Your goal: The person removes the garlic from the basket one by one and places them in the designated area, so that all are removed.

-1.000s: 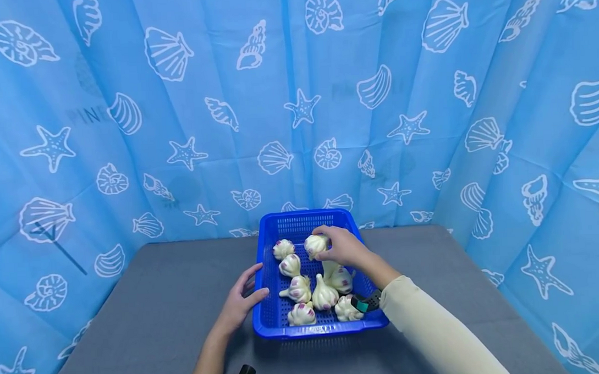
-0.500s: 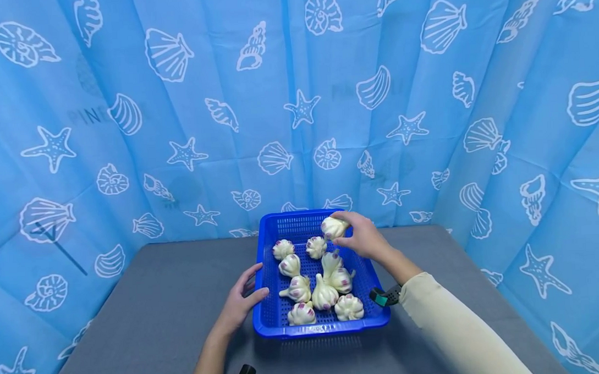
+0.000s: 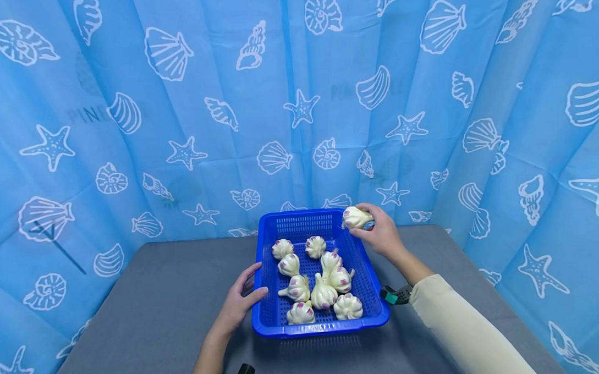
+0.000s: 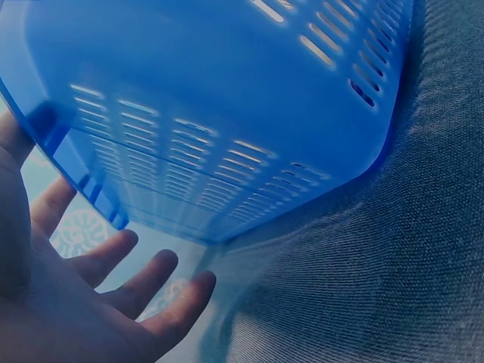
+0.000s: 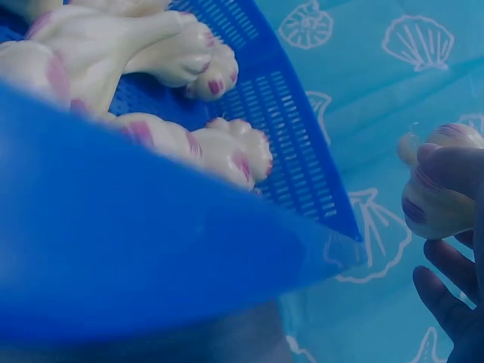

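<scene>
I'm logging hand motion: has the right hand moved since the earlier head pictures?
Yes: against the blue basket, the right hand has gone right and upward in view, from over the inside to the far right corner.

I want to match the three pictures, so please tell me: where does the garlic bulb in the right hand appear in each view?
Head: the garlic bulb is right of centre, by the far right corner of the blue basket.
Left wrist: not in it.
Right wrist: the garlic bulb is at the right edge.
Shared landmark: the blue basket, in every view.
</scene>
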Demonstrator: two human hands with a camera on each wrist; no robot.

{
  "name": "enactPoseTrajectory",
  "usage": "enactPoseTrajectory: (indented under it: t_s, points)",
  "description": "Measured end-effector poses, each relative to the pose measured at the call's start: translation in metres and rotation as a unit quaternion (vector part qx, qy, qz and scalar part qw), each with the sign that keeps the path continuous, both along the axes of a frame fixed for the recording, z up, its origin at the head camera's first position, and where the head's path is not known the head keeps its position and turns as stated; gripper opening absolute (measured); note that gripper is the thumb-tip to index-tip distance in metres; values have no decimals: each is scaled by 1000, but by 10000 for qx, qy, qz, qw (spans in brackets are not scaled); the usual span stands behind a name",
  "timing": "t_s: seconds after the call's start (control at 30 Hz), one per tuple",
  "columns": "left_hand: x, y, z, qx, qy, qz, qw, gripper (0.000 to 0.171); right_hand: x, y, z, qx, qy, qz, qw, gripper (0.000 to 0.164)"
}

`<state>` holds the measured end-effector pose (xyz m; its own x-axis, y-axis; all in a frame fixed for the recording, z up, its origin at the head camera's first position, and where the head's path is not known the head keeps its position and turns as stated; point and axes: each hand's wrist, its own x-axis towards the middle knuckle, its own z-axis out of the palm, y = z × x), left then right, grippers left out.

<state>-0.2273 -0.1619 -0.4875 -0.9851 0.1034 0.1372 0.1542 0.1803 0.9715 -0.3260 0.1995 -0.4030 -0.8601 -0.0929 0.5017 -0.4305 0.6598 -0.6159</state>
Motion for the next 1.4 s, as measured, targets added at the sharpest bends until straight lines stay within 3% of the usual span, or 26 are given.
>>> enactPoseTrajectory:
  t_s: [0.5,1.1,1.4]
  points:
    - [-1,-1,-1,7,-12,-19,10000,59,2,22,-21,-500,-52,-442,9978,57]
    - [0,-2,-2,-20,-26,-32,10000,61,3,41,-58,-836,-1003,-1085,9855,60]
    - [-1,-3,-4,-9,-36,-37,10000,60,-1,54,-80,-941,-1153,-1375,9793,58]
